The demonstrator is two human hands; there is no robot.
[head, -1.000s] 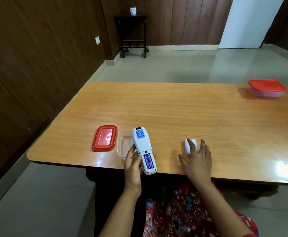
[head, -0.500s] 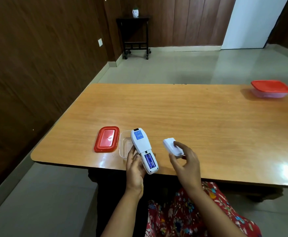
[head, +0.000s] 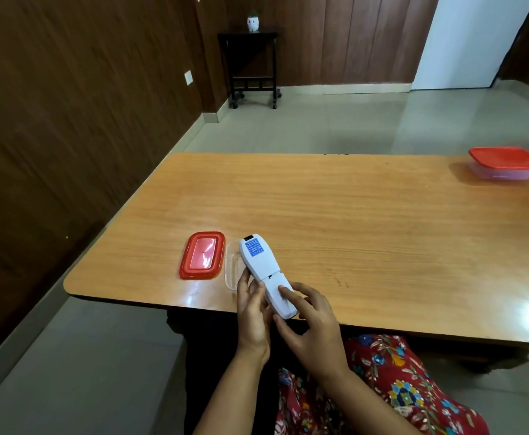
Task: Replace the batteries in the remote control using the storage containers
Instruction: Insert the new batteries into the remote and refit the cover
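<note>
A white remote control point(head: 261, 262) lies back side up over the table's near edge, a blue label near its far end. My left hand point(head: 252, 304) grips its left side from below. The white battery cover point(head: 280, 295) sits over the battery compartment, and the batteries are hidden under it. My right hand point(head: 310, 312) holds the remote's lower end, with the thumb pressing on the cover. A small clear container point(head: 232, 266) stands open just left of the remote, partly hidden by it. Its red lid point(head: 202, 255) lies flat further left.
The wooden table point(head: 351, 221) stretches ahead. A second clear container with a red lid on it point(head: 504, 163) stands at the far right corner. A dark side table point(head: 250, 64) with a small white pot stands by the back wall.
My right hand picked the battery cover up off the table, carried it left and set it over the remote's battery compartment. The blue batteries are now covered.
</note>
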